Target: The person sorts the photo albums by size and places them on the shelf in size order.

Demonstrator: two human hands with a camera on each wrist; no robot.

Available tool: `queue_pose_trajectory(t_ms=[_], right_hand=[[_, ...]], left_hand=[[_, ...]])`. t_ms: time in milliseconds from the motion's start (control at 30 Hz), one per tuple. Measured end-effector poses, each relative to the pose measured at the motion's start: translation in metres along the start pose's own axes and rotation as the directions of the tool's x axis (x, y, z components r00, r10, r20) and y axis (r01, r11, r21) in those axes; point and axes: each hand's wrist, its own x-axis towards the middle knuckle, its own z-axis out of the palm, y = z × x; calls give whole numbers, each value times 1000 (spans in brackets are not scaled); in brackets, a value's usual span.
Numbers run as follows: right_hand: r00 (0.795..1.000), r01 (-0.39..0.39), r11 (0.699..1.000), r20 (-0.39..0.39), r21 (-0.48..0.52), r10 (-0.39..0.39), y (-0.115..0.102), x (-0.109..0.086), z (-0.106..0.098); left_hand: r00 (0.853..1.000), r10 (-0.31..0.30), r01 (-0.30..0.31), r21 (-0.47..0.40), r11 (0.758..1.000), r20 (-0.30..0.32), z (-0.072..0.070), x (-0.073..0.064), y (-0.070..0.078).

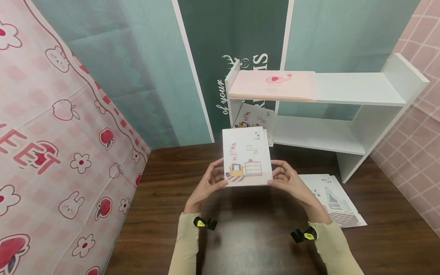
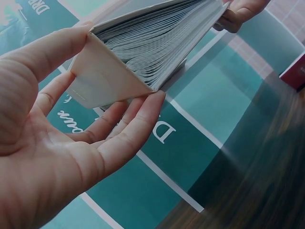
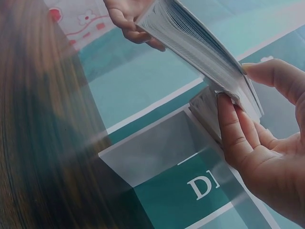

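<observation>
- While your left hand [image 1: 207,183] pinches the left edge of the book [image 1: 246,156], thumb in front and fingers behind, your right hand [image 1: 292,182] pinches the right edge likewise; both are closed only as far as its thickness.
- Held up off the brown table [image 1: 154,214], the thick book turns its white cover toward you: yellow armchair, chest of drawers, framed pictures, pink print. You can't read its characters; they are too small.
- To your right, white books [image 1: 335,200] lie on the table; the top one shows a pale building, its lettering too small to read.
- To your left hangs a pink cloth [image 1: 86,164], its red letters reading "EET".
- Beyond the held book, you see a second book [image 1: 249,114] with a similar cover, at the left end of the white shelf [image 1: 319,133]; above it lies a flat pink cover [image 1: 254,86] with an elephant.
- Farthest from you, the green wall hanging [image 1: 237,26] reads "of your" and "MS" in white; the left wrist view shows "DRE".
</observation>
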Motion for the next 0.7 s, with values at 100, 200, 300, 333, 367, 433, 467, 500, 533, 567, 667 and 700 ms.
queue_pose_trajectory(t_ms=[100,200,300,333,367,433,467,500,533,567,667,700], right_hand=[[1000,2,1000,-5,4,-2,0,-1,-2],[1000,4,1000,-13,16,-4,-1,-2,-3],[1000,3,1000,-22,20,-2,-2,-3,-3],[1000,3,1000,-24,19,-3,-2,-4,-4],[1000,3,1000,-26,17,-2,-2,-4,-4],[999,-4,1000,-32,18,5,-2,-5,-4],[999,-3,1000,-35,18,4,-2,-5,-4],[999,-2,1000,-37,20,3,-2,-5,-5],[999,-6,1000,-40,20,7,-2,-6,-5],[999,-9,1000,-44,19,10,-2,-7,-6],[999,-12,1000,-50,9,12,-3,-9,-9],[999,-15,1000,-52,7,15,-4,-10,-10]], left_hand=[[1000,1,-1,8,1000,6,1,2,1],[1000,-1,1,5,1000,10,2,3,1],[1000,-7,7,3,1000,10,3,4,1],[1000,-8,8,5,1000,11,3,5,1],[1000,-4,4,9,1000,12,4,5,1],[1000,-1,1,13,1000,17,4,6,1],[1000,-2,1,13,1000,19,5,7,1],[1000,-3,3,14,1000,21,5,7,1],[1000,-6,6,12,1000,23,6,8,1],[1000,-10,9,12,1000,26,6,9,1],[999,-23,23,2,1000,36,9,11,0],[999,-24,24,0,1000,40,9,12,1]])
